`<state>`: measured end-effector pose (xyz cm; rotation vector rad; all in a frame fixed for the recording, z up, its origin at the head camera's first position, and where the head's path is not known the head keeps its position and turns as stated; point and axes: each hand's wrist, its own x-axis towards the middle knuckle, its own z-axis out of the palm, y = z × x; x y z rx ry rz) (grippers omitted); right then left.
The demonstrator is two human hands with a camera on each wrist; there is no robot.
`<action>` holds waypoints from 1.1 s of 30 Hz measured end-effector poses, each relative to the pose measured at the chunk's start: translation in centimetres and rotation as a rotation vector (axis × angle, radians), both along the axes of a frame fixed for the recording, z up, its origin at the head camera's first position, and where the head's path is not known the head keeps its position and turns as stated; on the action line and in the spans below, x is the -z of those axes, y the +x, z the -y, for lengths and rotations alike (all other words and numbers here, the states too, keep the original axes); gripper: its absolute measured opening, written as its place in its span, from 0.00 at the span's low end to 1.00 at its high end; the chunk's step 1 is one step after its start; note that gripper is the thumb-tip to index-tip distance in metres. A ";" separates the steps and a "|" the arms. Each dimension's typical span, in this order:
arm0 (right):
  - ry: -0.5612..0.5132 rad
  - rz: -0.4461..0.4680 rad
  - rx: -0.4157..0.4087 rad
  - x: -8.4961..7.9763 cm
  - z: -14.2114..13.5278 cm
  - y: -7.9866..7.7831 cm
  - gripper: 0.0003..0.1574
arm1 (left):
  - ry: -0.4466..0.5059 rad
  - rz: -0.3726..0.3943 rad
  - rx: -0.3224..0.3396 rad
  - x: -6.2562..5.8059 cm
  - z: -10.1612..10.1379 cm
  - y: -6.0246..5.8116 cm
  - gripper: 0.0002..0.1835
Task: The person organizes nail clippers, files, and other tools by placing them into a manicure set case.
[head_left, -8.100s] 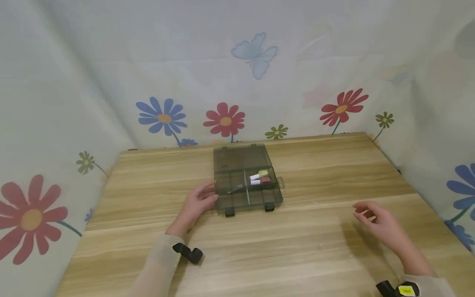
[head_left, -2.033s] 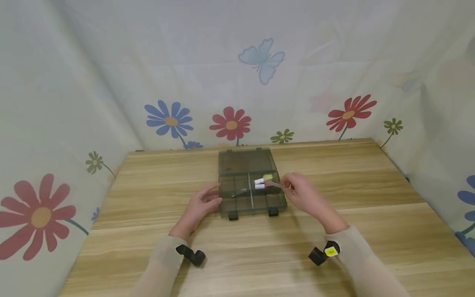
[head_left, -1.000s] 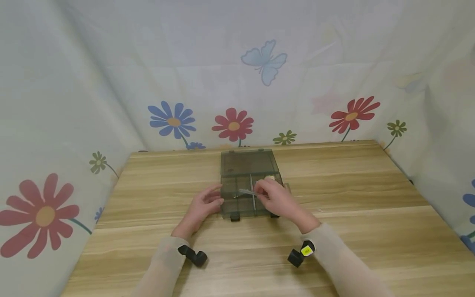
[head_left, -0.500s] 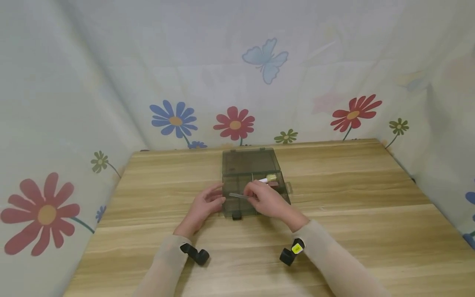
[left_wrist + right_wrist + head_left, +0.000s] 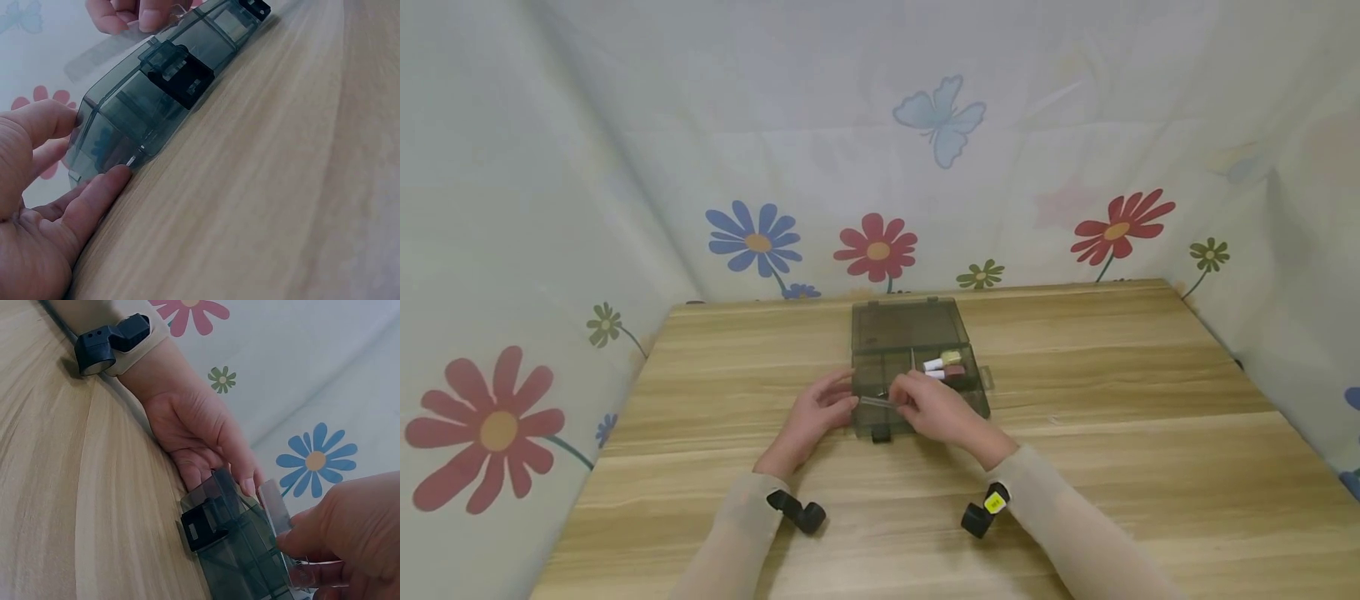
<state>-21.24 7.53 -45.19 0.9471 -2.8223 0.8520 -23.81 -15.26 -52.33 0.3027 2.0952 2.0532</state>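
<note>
In the head view a smoky translucent compartment box lies on the table with its lid folded back. My left hand rests against the box's left end, with thumb and fingertips touching its wall. Over the front left compartments, my right hand pinches a clear plastic strip between thumb and fingers. The strip slants along the box's top edge in the left wrist view. Two small white-capped bottles lie in the right compartment, one yellow-green and one dark red. My right hand hides part of the box's middle.
A thin upright divider splits the box. A small dark item lies in its left part, and black latches hang at the front. The wood-grain table meets flower-printed cloth walls behind and at the sides.
My right hand, empty at first, has come from the right with the clear strip and carried it leftward across the box, lately a little toward the front. My left hand keeps its place.
</note>
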 end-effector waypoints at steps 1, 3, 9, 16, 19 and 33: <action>0.001 0.005 0.002 0.0 0.0 0.0 0.09 | 0.002 0.000 -0.005 0.0 0.0 0.0 0.29; 0.002 0.015 0.006 0.1 0.1 0.0 0.09 | 0.008 0.004 -0.008 0.0 0.0 0.0 0.29; 0.006 0.043 0.011 0.1 0.1 0.1 0.09 | 0.009 0.024 -0.004 0.1 -0.1 -0.1 0.28; -0.007 0.018 0.026 -0.2 -0.2 0.1 0.10 | -0.001 0.020 -0.009 -0.1 -0.1 0.1 0.29; -0.014 0.020 0.022 -0.3 -0.4 0.2 0.10 | -0.010 0.018 -0.003 -0.2 -0.1 0.1 0.30; -0.034 0.003 0.017 -1.5 -2.0 0.7 0.09 | -0.007 0.013 0.010 -0.5 -0.1 0.3 0.30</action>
